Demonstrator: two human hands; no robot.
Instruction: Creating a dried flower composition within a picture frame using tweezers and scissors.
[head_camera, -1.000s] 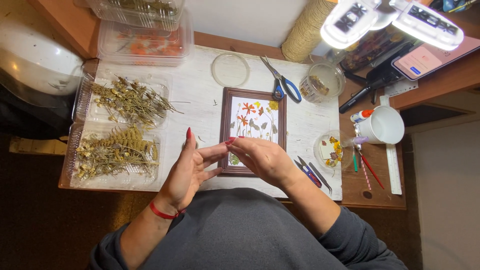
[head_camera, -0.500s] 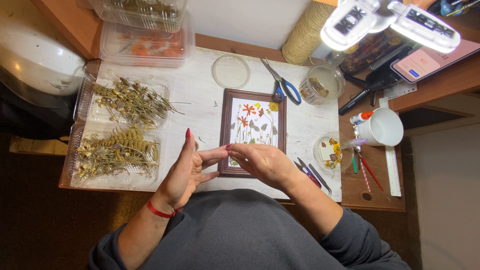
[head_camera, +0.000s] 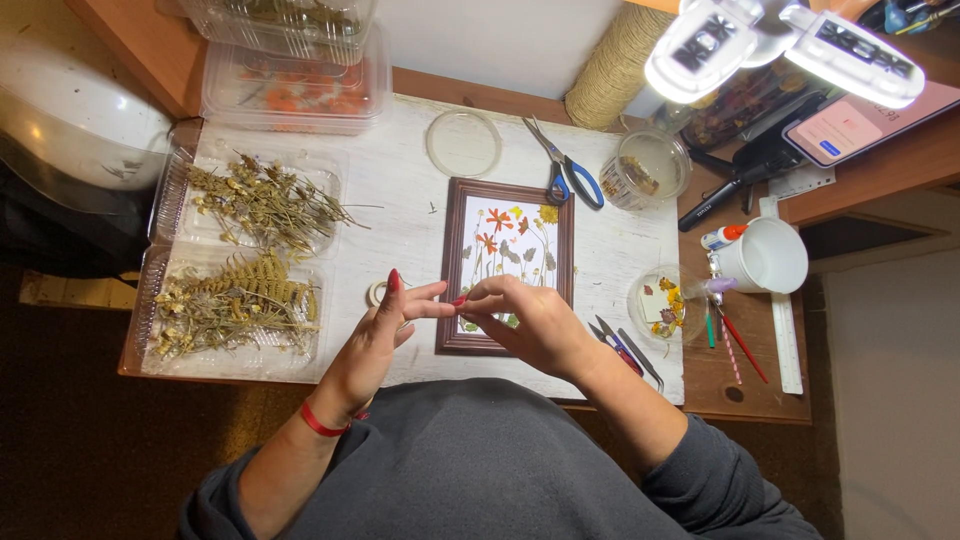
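Brown frame (head_camera: 447, 270), blue-handled scissors (head_camera: 570, 172), red wristband (head_camera: 322, 424), white mug (head_camera: 766, 256).

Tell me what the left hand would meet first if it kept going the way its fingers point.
Probably the right hand, whose fingertips already meet the left hand over the brown wooden picture frame; depth unclear.

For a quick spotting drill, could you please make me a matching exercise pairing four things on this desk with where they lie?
Things:
1. scissors
2. white mug
3. picture frame
4. round lid

Places:
A. under the two hands, mid-desk
B. beyond the frame's top left corner
C. beyond the frame's top right corner
D. on bare wood at the right

Pairs: 1-C, 2-D, 3-A, 4-B
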